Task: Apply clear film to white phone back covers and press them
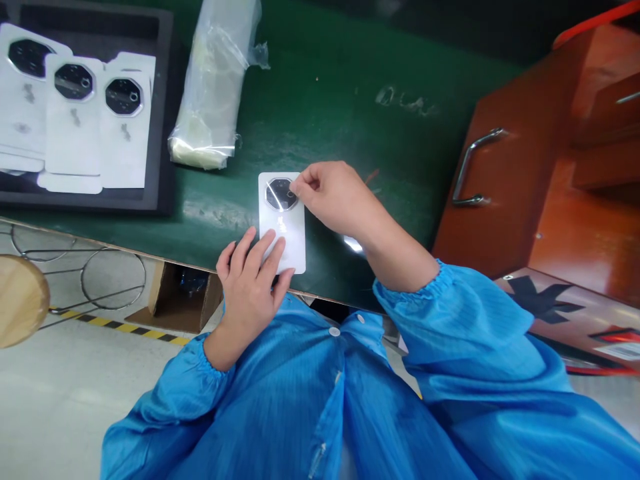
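Observation:
A white phone-shaped panel (pixel 295 233) with a dark octagonal camera area near its top lies on the green table, close to the front edge. My left hand (pixel 253 277) rests with fingers spread on the panel's lower left part. At the upper right corner of the dark octagon is my right hand (pixel 327 197), its thumb and index finger pinched together. Whatever is between those fingertips, if anything, is too small to make out. Similar white panels (pixel 75 143) lie in a black tray (pixel 165 113) at the upper left.
A clear plastic-wrapped pale bundle (pixel 210 87) lies between the tray and the panel. On the right stands a reddish-brown cabinet (pixel 505 173) with a metal handle. Below the table's left side are a wooden stool (pixel 20 300) and a cardboard box (pixel 175 313).

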Available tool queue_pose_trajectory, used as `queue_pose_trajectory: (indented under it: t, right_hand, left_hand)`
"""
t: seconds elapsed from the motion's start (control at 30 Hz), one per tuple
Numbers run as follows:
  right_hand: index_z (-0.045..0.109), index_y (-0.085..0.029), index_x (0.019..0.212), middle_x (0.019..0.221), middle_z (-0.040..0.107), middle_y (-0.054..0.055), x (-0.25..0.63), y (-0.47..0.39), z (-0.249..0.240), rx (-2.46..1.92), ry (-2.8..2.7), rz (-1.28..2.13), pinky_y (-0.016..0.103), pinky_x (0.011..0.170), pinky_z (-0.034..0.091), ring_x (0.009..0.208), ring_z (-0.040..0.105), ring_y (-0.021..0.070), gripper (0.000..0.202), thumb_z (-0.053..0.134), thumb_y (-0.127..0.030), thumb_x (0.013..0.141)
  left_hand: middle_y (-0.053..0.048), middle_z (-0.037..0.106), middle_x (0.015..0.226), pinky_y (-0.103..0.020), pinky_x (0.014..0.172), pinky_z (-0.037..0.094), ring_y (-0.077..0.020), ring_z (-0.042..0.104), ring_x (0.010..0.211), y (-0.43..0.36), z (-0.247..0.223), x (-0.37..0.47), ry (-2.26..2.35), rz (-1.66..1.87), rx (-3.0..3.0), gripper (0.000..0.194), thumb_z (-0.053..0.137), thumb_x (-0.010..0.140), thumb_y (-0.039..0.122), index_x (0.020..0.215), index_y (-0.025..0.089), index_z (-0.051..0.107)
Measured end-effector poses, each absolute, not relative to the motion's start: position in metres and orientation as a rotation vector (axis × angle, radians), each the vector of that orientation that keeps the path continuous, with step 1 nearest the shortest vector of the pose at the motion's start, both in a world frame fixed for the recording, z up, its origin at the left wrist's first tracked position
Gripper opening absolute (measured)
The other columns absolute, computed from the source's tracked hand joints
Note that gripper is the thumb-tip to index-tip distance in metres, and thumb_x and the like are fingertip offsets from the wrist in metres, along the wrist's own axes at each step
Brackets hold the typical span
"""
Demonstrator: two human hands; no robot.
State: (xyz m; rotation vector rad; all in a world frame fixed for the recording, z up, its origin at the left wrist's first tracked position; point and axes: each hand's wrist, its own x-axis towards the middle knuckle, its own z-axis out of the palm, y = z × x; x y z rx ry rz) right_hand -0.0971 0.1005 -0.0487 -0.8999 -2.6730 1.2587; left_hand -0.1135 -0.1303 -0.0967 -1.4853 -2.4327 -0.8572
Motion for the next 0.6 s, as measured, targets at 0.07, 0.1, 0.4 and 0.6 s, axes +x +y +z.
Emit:
queue_pose_trajectory:
  t: [0.07,0.1,0.4,0.6]
  right_hand:
    - [0.063,-0.021,0.076,0.073,0.06,0.003,-0.097,0.1,-0.051,-0.894,-2.665,1.245,0.036,0.08,0.044,0.076,0.055,0.0198,0.022,0.067,-0.022,0.097]
    - [0.063,-0.021,0.075,0.072,0.06,0.003,-0.097,0.1,-0.052,-0.892,-2.666,1.23,0.037,0.08,0.045,0.076,0.055,0.0201,0.022,0.068,-0.022,0.096]
    - [0.062,-0.022,0.072,0.075,0.065,0.007,-0.104,0.089,-0.053,-0.99,-2.726,0.976,0.042,0.084,0.051,0.077,0.062,0.0247,0.018,0.067,-0.019,0.089]
    - [0.066,-0.018,0.093,0.081,0.067,0.009,-0.106,0.093,-0.06,-0.964,-2.715,0.879,0.046,0.092,0.051,0.091,0.066,0.0298,0.007,0.072,-0.021,0.089]
  left_hand:
    - [-0.01,0.074,0.146,-0.05,0.122,0.032,-0.0345,0.059,0.147,-0.131,-0.097,-0.114,-2.447,-0.863,-1.486,0.045,0.069,0.103,0.038,0.147,0.026,0.067]
    - [-0.01,0.074,0.146,-0.049,0.122,0.032,-0.0342,0.059,0.147,-0.131,-0.097,-0.114,-2.45,-0.869,-1.484,0.045,0.068,0.104,0.038,0.147,0.027,0.067]
    - [-0.01,0.074,0.145,-0.049,0.122,0.032,-0.0344,0.059,0.147,-0.131,-0.096,-0.114,-2.447,-0.861,-1.484,0.043,0.069,0.104,0.038,0.145,0.026,0.069]
    - [-0.011,0.075,0.142,-0.049,0.121,0.033,-0.0339,0.06,0.145,-0.129,-0.098,-0.114,-2.408,-0.846,-1.477,0.042,0.069,0.103,0.037,0.143,0.023,0.069]
